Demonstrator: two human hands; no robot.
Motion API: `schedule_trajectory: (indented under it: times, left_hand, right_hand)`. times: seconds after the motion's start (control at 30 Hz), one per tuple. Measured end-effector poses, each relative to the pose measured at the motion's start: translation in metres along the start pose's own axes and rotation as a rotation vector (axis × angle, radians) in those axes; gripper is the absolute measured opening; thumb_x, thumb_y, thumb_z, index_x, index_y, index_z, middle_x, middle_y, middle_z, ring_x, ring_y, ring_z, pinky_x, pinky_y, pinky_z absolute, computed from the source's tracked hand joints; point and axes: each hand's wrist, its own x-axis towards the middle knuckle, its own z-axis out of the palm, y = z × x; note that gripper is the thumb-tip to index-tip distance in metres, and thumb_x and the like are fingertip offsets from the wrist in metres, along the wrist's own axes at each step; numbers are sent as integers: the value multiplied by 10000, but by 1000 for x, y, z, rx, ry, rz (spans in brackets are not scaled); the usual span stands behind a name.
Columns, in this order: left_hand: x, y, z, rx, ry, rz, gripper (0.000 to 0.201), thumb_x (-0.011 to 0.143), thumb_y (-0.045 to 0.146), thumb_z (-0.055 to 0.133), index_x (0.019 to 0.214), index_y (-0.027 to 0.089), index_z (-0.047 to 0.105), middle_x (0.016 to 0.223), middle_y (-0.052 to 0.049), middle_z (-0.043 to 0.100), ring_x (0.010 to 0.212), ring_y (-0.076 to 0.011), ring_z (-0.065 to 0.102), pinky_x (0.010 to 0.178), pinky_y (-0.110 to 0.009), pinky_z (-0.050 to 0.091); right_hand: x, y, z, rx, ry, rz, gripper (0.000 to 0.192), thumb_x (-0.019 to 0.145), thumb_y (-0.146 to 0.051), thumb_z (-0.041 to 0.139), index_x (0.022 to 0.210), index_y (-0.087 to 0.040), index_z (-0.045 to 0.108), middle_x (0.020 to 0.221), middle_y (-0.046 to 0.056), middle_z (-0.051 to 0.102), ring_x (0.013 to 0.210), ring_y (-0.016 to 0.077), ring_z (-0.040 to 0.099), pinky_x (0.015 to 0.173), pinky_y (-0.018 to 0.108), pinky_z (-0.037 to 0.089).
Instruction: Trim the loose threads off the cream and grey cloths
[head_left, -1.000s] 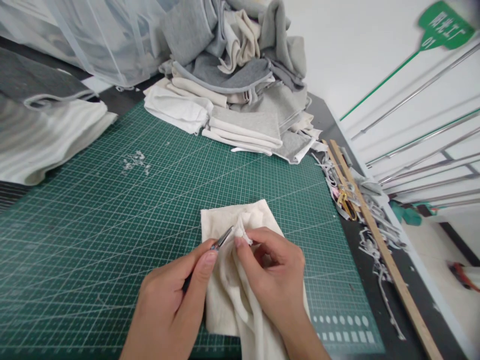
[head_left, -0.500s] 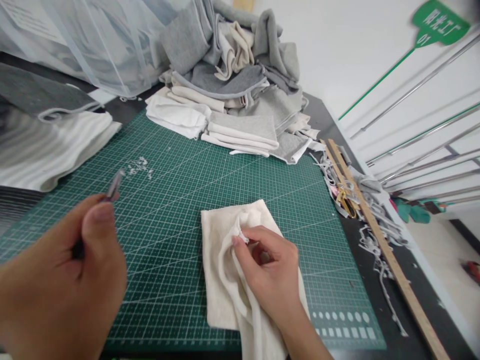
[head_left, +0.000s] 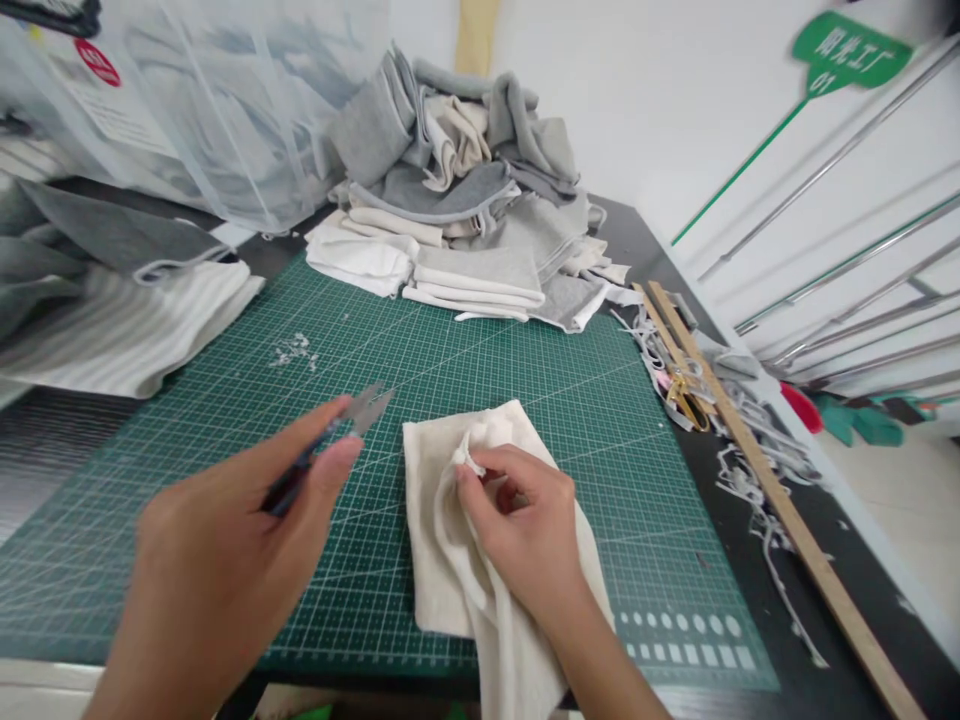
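The small cream rectangular cloth piece [head_left: 480,540] lies on the green gridded cutting mat [head_left: 225,420], near its front edge, with its lower end hanging off the table toward the person. The right hand [head_left: 525,525] rests on it, its grip closed on a bunched fold with a frayed bit pinched between thumb and forefinger. The left hand [head_left: 217,570] hovers just left of the cloth, its grip closed around a small grey metal thread snip [head_left: 352,418] whose tip points at the fold without touching it.

A few white thread clippings [head_left: 294,350] lie well apart on the mat, which suggests some trimming is done. The pinched bit looks uncut, so this piece seems unfinished. The heap of grey and cream folded fabric pieces [head_left: 465,210] at the mat's far edge cannot be told as trimmed or untrimmed.
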Motion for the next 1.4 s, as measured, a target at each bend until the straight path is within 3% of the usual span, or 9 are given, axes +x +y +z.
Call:
schedule_trajectory:
  times: [0.07, 0.13, 0.23, 0.33, 1.0, 1.4]
  left_hand:
    - [2, 17, 5, 74, -19, 90, 323, 891, 472, 583, 1153, 328, 703, 971, 58, 781, 811, -169, 757, 615, -192, 603]
    - [3, 26, 11, 61, -109, 127, 312, 900, 490, 560, 1099, 324, 734, 997, 29, 778, 867, -196, 756, 701, -257, 633]
    - [3, 25, 17, -15, -224, 89, 320, 914, 477, 542, 1106, 308, 735, 1019, 9, 774, 904, -209, 752, 755, -291, 637]
    - [1, 20, 21, -76, -267, 38, 320, 913, 482, 545, 1081, 299, 747, 1026, -1, 772, 919, -207, 749, 801, -295, 628]
    - [2, 22, 27, -103, -407, 42, 340, 959, 436, 493, 1186, 297, 704, 1064, -4, 766, 969, -175, 734, 857, -254, 598]
    - [1, 17, 27, -73, -404, 53, 366, 964, 466, 474, 1169, 280, 714, 1049, -20, 769, 940, -182, 739, 830, -270, 599]
  right_hand:
    - [0, 0, 0, 1, -11, -5, 102, 840, -174, 620, 805, -171, 715, 648, -2, 642, 495, 96, 516, 467, 226, 410]
    - [0, -1, 0, -1, -20, -12, 111, 845, -168, 611, 823, -173, 720, 666, 2, 650, 505, 98, 524, 478, 230, 416]
    - [0, -1, 0, 4, -28, -15, 120, 847, -161, 605, 825, -174, 722, 693, 10, 668, 512, 100, 530, 482, 233, 415]
    - [0, -1, 0, 15, -23, -18, 116, 844, -154, 610, 827, -171, 723, 702, 10, 676, 514, 97, 532, 477, 231, 408]
    - [0, -1, 0, 51, -12, -79, 124, 833, -87, 621, 840, -144, 731, 730, 14, 690, 554, 82, 561, 486, 205, 414]
    - [0, -1, 0, 34, -6, -90, 119, 829, -86, 629, 838, -141, 734, 725, 15, 689, 560, 81, 564, 489, 207, 416]
